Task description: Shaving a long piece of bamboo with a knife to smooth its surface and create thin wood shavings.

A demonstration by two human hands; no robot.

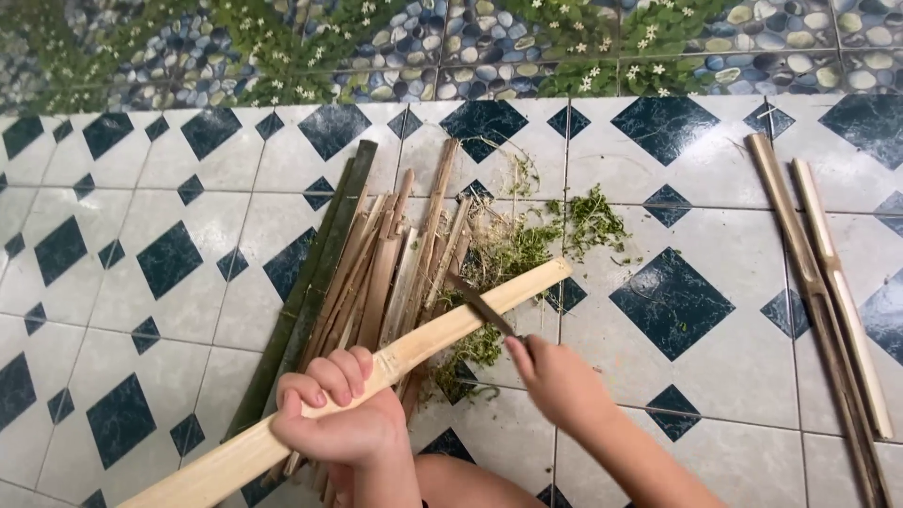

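Bamboo strip (376,372), pale and long, held slanting over the tiled floor (141,188) from its near-left corner toward the middle. The left hand (343,428) is clenched around the strip near its lower third, fingers curled over the top. The right hand (555,381) is closed on the handle of a knife (480,306), whose dark blade lies across the strip's upper part, edge against the wood. Beneath the strip rests a pile of split bamboo pieces (376,254), brown and green, fanned toward the far edge of the floor; green shavings (555,230) are scattered just beside it. Two longer bamboo slats (828,282) lie well apart along the right edge. Risk, as judged from this pose: the blade sits between the two hands, so a slip along the smooth surface could run it toward the left fingers, and too steep an angle could dig in and split the strip unevenly.
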